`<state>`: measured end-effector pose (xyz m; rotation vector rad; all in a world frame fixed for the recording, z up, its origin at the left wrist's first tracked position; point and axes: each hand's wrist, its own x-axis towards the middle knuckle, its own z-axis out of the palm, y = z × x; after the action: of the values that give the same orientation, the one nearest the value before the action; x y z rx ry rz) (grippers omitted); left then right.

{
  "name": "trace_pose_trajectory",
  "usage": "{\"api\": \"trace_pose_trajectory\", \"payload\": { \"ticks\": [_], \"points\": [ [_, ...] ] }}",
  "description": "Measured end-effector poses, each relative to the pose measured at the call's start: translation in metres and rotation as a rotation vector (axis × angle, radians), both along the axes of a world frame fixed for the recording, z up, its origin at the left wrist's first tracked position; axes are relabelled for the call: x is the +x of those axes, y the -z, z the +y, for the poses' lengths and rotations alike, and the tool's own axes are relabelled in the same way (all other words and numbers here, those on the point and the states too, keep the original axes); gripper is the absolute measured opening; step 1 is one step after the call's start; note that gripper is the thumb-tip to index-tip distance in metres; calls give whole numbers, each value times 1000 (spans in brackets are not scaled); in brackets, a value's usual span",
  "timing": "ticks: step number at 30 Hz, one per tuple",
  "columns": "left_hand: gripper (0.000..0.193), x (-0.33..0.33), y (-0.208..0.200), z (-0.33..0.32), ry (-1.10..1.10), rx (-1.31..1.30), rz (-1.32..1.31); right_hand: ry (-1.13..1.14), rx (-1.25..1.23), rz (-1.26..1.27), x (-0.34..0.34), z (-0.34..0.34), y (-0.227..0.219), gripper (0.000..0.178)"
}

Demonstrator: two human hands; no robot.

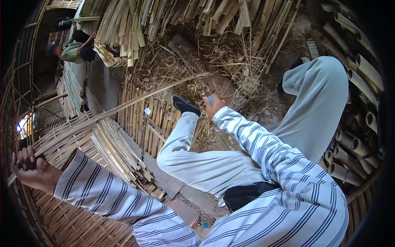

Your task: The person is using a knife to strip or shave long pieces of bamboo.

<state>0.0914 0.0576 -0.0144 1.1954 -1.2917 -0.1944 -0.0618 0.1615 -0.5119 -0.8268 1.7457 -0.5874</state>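
A long, thin bamboo strip (144, 96) runs slantwise from the far left to the middle of the head view. My left hand (32, 168) is closed in a fist around its near-left end. The strip's far end lies over a dark wooden beam (220, 82), just beyond my right hand (214, 108). My right hand is closed on a grey-handled tool (211, 100) that looks like a knife; its blade is hard to make out. My left foot, in a dark shoe (186, 105), rests beside the beam, close to my right hand.
Curly bamboo shavings (247, 76) litter the ground around the beam. Bundled bamboo strips (121, 31) stand at the back, and another bundle (119, 150) lies at left. Cut bamboo tubes (358, 152) are piled on the right. Another person (74, 49) sits at far left.
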Motion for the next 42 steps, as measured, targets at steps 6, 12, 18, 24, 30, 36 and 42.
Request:
{"api": "trace_pose_trajectory", "payload": {
  "ticks": [6, 12, 18, 24, 30, 36, 42],
  "points": [
    [17, 35, -34, 8, 295, 155, 37, -79, -193, -49, -12, 7, -38, 50],
    [15, 46, -46, 18, 431, 219, 23, -121, -74, 20, -40, 23, -41, 53],
    [36, -12, -29, 26, 602, 270, 83, -82, -11, 12, -63, 23, -29, 56],
    [29, -18, -3, 18, 427, -62, 204, -46, -7, 44, -72, 11, -24, 56],
    [37, 44, -25, 11, 752, 41, 158, -100, -256, 1, -50, 12, -67, 47],
    [38, 52, -28, 15, 967, 125, 271, -300, 76, 5, -36, 7, -26, 57],
    [36, 58, -32, 8, 974, 143, 306, -301, 105, -13, -32, 7, 3, 61]
  ]
}}
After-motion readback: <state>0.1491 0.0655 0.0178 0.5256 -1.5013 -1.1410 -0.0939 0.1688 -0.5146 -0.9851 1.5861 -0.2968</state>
